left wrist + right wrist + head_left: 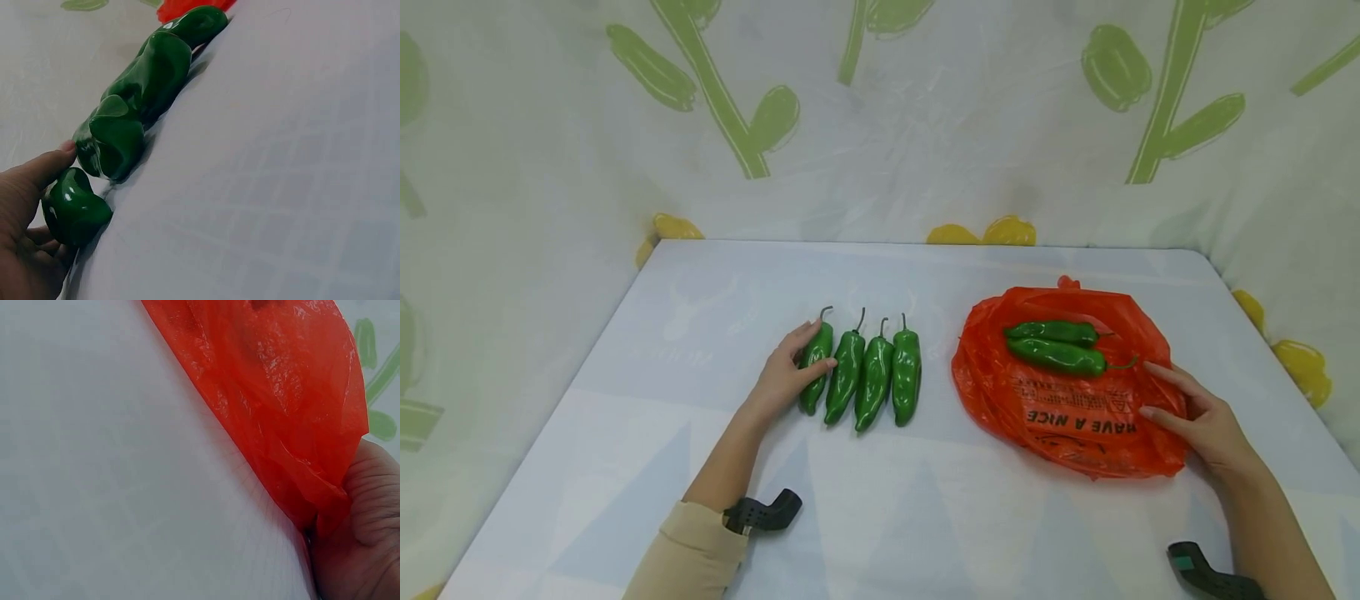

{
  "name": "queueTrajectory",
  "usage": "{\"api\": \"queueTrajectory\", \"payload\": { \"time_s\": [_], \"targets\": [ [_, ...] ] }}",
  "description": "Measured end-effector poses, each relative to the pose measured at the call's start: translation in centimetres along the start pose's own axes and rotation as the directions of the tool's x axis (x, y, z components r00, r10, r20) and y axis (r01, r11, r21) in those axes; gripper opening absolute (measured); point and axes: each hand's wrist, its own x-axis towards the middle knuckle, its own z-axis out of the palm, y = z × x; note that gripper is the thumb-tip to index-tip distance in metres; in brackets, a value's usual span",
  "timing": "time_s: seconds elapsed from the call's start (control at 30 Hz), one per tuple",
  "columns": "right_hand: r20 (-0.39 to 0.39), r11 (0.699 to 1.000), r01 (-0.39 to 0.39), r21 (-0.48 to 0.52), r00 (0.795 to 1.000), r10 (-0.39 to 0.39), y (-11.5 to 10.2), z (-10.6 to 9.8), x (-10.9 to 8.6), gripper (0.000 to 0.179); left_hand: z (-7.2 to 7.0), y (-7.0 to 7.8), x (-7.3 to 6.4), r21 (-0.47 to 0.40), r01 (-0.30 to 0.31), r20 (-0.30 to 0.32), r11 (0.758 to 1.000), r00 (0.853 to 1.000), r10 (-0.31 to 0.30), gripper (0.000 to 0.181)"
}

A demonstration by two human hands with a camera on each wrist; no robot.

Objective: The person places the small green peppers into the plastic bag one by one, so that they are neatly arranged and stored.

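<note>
In the head view, several green peppers stand side by side left of the table's middle, stems pointing away. My left hand (786,375) has its thumb and fingers round the leftmost pepper (816,367); the thumb tip comes close to the neighbouring pepper (846,377). The left wrist view shows that held pepper (75,209) still low by the table. On the right lies a red plastic bag (1075,458) with two green peppers (1056,356) on it. My right hand (1206,421) holds the bag's right edge, thumb and forefinger over the red film; its other fingers are mostly hidden.
Two more peppers (874,383) (906,375) continue the row toward the bag. The pale table (925,517) meets a curtain (880,167) with a green plant print at its back and sides. A black strap device sits on each wrist.
</note>
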Motion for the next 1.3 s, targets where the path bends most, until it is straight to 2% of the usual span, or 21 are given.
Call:
{"api": "queueTrajectory", "payload": {
  "time_s": [0.2, 0.37, 0.43, 0.67, 0.83, 0.97, 1.17, 1.3],
  "targets": [
    [0.020, 0.999, 0.020, 0.033, 1.000, -0.021, 0.0, 0.1, 0.0, 0.060, 0.2, 0.1, -0.1, -0.008, -0.011, -0.076, 1.000, 0.997, 0.010, 0.068],
    [0.010, 1.000, 0.003, 0.007, 1.000, -0.003, 0.1, 0.0, -0.1, 0.060, 0.2, -0.1, 0.1, -0.021, -0.016, -0.134, 1.000, 0.991, 0.013, 0.065],
    [0.004, 1.000, -0.006, -0.012, 1.000, 0.006, 0.1, -0.1, -0.1, 0.060, 0.1, 0.0, 0.1, -0.021, -0.009, -0.137, 1.000, 0.991, 0.006, 0.064],
    [0.002, 0.999, 0.003, -0.038, 1.000, -0.003, 0.1, -0.1, -0.1, 0.061, -0.1, 0.2, 0.1, 0.015, 0.016, -0.068, 1.000, 0.998, -0.015, 0.069],
    [-0.001, 0.998, 0.010, -0.066, 1.000, -0.010, 0.2, -0.2, -0.1, 0.061, -0.1, -0.1, 0.2, -0.006, 0.008, -0.109, 1.000, 0.994, -0.009, 0.065],
    [0.003, 1.000, 0.018, -0.024, 1.000, -0.017, 0.2, 0.0, -0.1, 0.060, -0.1, -0.3, 0.2, -0.011, 0.008, -0.131, 1.000, 0.991, -0.010, 0.064],
    [-0.007, 0.998, 0.014, -0.056, 1.000, -0.014, -0.1, 0.2, -0.1, 0.060, -0.4, 0.2, 0.0, -0.042, 0.003, -0.160, 0.999, 0.987, -0.010, 0.063],
    [-0.016, 0.997, -0.005, -0.076, 1.000, 0.004, -0.1, 0.0, -0.2, 0.061, -0.4, 0.8, 0.0, -0.069, -0.015, -0.157, 0.997, 0.988, 0.004, 0.063]
  ]
}}
